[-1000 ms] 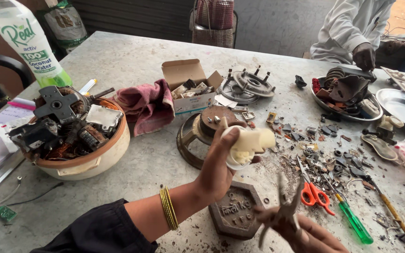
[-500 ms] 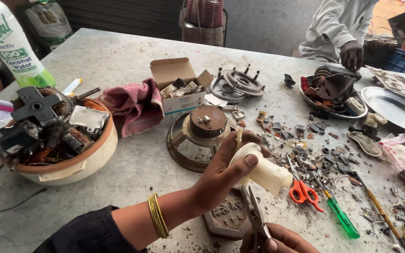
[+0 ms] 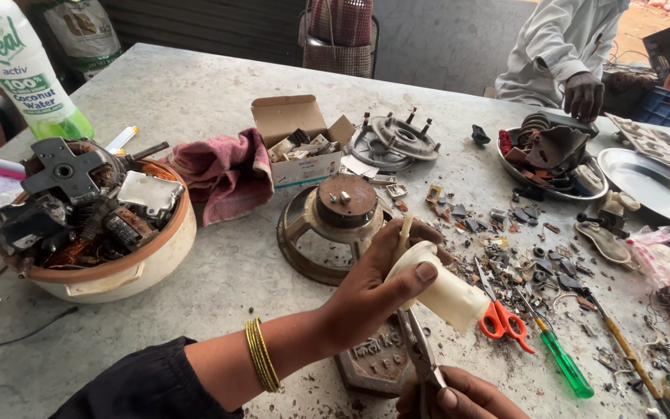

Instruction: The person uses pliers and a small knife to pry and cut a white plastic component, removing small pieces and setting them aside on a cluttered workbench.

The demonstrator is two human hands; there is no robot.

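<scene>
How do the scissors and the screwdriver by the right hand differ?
The scissors have orange loop handles and short blades; the screwdriver has a straight translucent green handle. The scissors lie nearer the cream part, the screwdriver farther right. Both lie flat on the table, unheld.

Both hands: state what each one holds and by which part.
The left hand grips a cream plastic cylindrical part around its wider end, thumb on top. The right hand holds metal pliers by the handles, tips up near the part.

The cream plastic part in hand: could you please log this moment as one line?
left hand: holds cream plastic part | right hand: holds pliers beneath it | orange scissors beside
</scene>
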